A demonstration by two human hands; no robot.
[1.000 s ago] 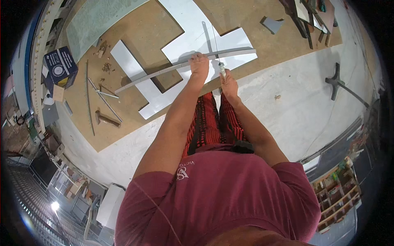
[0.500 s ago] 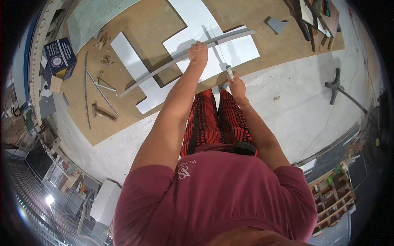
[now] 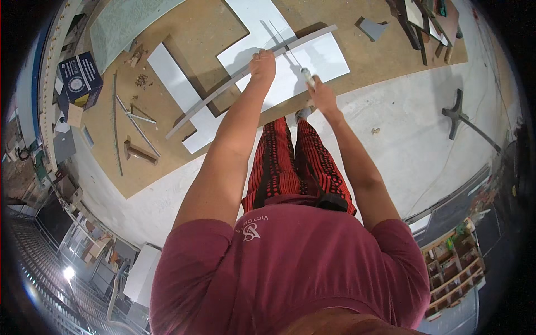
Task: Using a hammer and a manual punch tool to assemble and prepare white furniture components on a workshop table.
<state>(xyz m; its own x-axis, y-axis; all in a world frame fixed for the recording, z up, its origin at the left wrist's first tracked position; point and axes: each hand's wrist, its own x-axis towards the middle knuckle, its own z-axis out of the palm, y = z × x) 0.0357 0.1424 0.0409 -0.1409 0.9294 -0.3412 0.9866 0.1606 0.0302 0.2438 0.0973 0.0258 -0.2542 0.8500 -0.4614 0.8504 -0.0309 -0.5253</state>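
A long grey metal straightedge (image 3: 223, 92) lies slantwise across a white panel (image 3: 329, 56) on a brown board (image 3: 206, 33) on the floor. My left hand (image 3: 262, 64) presses down on the straightedge near its middle, fingers curled over it. Just to its right, my right hand (image 3: 322, 96) grips a slim hand tool (image 3: 306, 74) whose tip rests on the white panel beside the straightedge. A thin line runs from the tip up across the panel. My legs in red and black patterned trousers stand at the board's near edge.
A white strip (image 3: 178, 92), thin metal rods (image 3: 134, 120), a hammer (image 3: 139, 152) and a blue box (image 3: 81, 78) lie left on the board. A grey offcut (image 3: 373, 28) is upper right. A black cross-shaped stand (image 3: 460, 117) sits on the pale floor; wooden shelving (image 3: 455, 268) lower right.
The straightedge has shifted farther from me across the white panel, its right end swinging upward. Both hands moved with it, the right hand trailing with the tool.
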